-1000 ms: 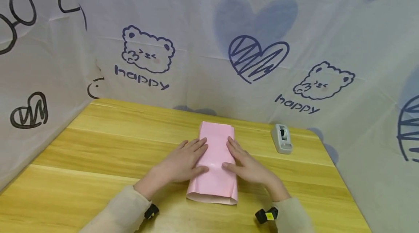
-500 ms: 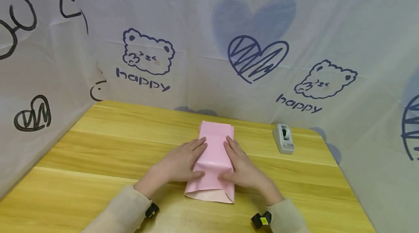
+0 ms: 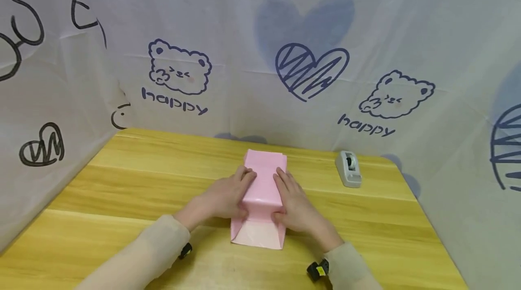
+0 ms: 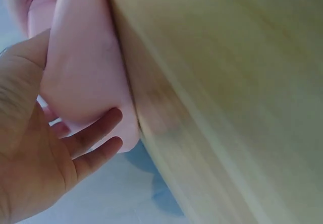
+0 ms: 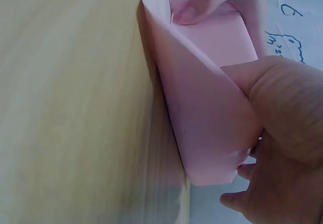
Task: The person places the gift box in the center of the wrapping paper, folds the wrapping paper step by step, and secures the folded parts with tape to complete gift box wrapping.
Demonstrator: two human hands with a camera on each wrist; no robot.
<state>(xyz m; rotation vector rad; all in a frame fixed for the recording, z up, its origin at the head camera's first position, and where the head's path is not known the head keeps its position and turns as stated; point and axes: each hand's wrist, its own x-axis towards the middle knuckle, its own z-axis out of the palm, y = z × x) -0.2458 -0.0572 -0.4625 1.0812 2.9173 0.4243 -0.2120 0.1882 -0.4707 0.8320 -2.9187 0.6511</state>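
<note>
A long pink paper package [image 3: 264,186] lies on the table, its near end an unsealed paper sleeve with a paler inner face. The upper layer of that end is pushed inward, and a pale flap [image 3: 259,235] lies flat below it. On the left side, my left hand [image 3: 225,195] rests its fingers along the package's edge while its thumb presses the paper at the near end. Opposite, my right hand [image 3: 299,204] has its fingers on the upper right edge, and its thumb presses in the paper too. Both wrist views show the side wall of paper bowed between thumb and fingers.
A grey tape dispenser [image 3: 348,170] stands at the back right of the wooden table [image 3: 142,181]. A white cloth [image 3: 240,32] printed with hearts and bears hangs behind and along the sides. Each wrist wears a small black camera [image 3: 317,270].
Both thumbs have pushed the near end's upper paper inward, so the rounded opening has folded and more of the pale lower flap shows. The left hand's fingers have bent more.
</note>
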